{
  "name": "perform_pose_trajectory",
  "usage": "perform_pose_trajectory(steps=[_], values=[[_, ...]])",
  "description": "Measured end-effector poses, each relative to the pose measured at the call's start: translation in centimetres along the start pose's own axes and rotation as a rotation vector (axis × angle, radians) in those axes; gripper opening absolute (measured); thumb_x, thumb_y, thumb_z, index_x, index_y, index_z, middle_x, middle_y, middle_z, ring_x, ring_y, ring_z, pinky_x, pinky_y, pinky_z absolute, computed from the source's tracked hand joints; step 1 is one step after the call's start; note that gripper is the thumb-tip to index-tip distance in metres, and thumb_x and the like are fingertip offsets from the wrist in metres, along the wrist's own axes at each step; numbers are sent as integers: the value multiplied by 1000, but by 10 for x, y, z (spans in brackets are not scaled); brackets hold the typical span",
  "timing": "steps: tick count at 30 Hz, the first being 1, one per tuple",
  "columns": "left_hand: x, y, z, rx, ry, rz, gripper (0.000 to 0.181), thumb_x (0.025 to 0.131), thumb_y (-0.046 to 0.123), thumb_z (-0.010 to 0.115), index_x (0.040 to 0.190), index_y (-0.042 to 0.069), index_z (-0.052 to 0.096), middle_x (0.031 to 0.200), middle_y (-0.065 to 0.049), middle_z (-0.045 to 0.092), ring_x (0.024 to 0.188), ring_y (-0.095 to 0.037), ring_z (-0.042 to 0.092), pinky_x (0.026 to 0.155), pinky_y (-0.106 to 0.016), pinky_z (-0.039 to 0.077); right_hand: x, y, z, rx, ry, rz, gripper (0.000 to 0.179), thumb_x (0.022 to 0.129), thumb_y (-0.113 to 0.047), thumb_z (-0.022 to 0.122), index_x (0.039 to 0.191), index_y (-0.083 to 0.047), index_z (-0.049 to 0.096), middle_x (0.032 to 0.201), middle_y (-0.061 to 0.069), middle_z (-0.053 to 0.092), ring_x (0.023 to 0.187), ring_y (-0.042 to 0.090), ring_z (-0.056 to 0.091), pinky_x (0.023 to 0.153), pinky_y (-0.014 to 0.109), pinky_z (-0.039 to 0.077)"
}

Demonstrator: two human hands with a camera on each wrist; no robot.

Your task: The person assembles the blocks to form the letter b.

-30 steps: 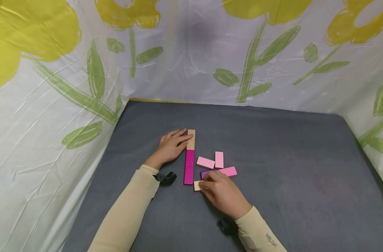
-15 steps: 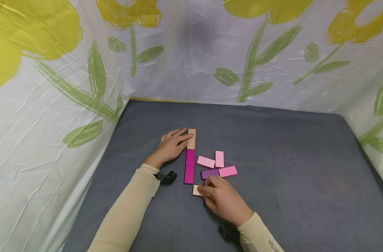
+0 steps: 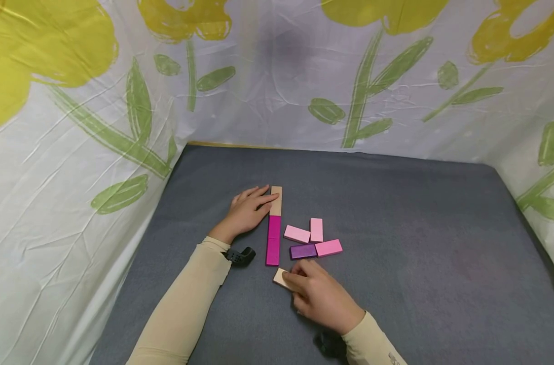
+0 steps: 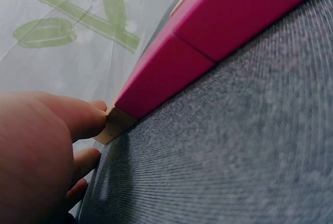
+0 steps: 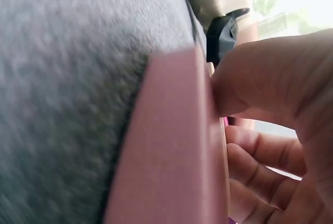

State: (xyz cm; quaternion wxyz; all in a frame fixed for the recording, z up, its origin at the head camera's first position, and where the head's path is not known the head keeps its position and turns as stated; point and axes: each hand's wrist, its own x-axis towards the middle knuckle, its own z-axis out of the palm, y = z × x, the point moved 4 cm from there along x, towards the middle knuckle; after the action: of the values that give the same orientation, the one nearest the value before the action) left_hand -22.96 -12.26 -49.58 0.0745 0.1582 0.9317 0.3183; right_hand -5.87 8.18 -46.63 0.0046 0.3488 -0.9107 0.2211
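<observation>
A pale wooden block (image 3: 277, 207) lies flat at the far end of a straight row, against two magenta blocks (image 3: 273, 241). My left hand (image 3: 244, 215) rests beside it, index finger across its top and thumb at its side; the other fingers spread on the cloth. With thumb and fingers my right hand (image 3: 324, 295) pinches another pale wooden block (image 3: 280, 277), slanted just below the row's near end and apart from it. The fingers hide much of this block. A pinkish block (image 5: 161, 140) fills the right wrist view's foreground by the thumb; I cannot tell whether it is the same block.
Right of the row lie two light pink blocks (image 3: 297, 234), a purple block (image 3: 302, 251) and a brighter pink block (image 3: 329, 248), close together. Grey cloth (image 3: 418, 243) covers the table. A white flowered curtain (image 3: 267, 91) hangs at the back and sides.
My right hand has drawn the wooden block toward me and slightly left, away from the purple block, and turned it aslant. The left hand stays in place.
</observation>
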Motion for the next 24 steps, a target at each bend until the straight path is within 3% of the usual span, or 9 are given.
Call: perform_pose_trajectory(steps=[4,9,19,24], values=[[-1,1,0,-5,6,0,44,112,33,51,155,29,56,170,-5,36,159,-33,24,126,-61,10,-2,-1,4,60,-80,54,46,88,-15,81,133,-13,74,105,-2,58,89,7,52,75,24,52],[0,2,0,-7,14,-8,44,111,33,51,155,28,56,170,-5,36,159,-33,24,126,-61,10,-2,-3,7,112,-156,93,54,93,-28,81,144,-14,67,99,-5,54,75,2,47,63,18,44],[0,0,1,-10,23,-5,43,111,33,51,154,28,57,169,-5,37,159,-34,26,126,-60,11,-2,-9,11,140,-230,22,74,88,-37,85,149,-4,59,99,-7,52,73,-1,43,63,15,39],[1,-1,1,-1,21,4,43,111,32,51,154,28,57,169,-5,37,158,-34,26,126,-60,12,-1,-9,13,134,-274,20,75,88,-35,84,151,-5,57,101,-7,50,74,-1,44,64,15,41]])
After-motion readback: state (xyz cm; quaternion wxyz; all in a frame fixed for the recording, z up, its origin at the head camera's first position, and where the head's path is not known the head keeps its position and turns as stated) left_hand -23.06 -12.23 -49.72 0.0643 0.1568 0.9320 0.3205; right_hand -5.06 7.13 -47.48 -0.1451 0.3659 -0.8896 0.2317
